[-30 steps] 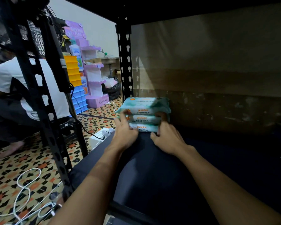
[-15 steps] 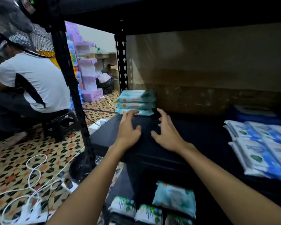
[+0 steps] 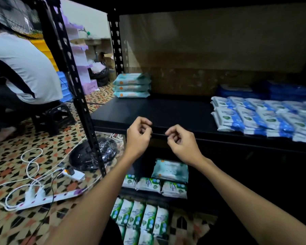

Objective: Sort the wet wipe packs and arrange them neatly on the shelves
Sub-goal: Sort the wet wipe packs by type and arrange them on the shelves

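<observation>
Soft film wrapping covered every pack in view; judged light, pliant and a little slick, so best taken by the long edges with a flat hand under, not pinched at the flap.

Nearest, on the floor at the foot of the rack, stood a row of green-and-white packs (image 3: 140, 220) on end, side by side. On the lowest shelf's front edge lay three green-and-white flat packs (image 3: 155, 186) in a line, with one teal pack (image 3: 170, 170) lying loose just behind them.

Both hands hovered at the front edge of the middle shelf (image 3: 148, 112), holding nothing. The left hand (image 3: 138, 137) had fingers loosely curled toward the palm; the right hand (image 3: 182, 144) likewise, thumb and forefinger near each other but nothing between them. Neither touched a pack.

On that shelf, toward the right edge, blue-and-white packs (image 3: 265, 117) lay flat in overlapping rows, somewhat uneven. Behind them, darker blue packs (image 3: 286, 92) sat against the back, detail lost in shadow.

At the far left corner a stack of three teal packs (image 3: 132, 85) stood squared, well apart from the blue rows.

Judgement: the loose teal pack below likely belonged on that stack; it should lift easily but may sag if gripped at one end.
</observation>
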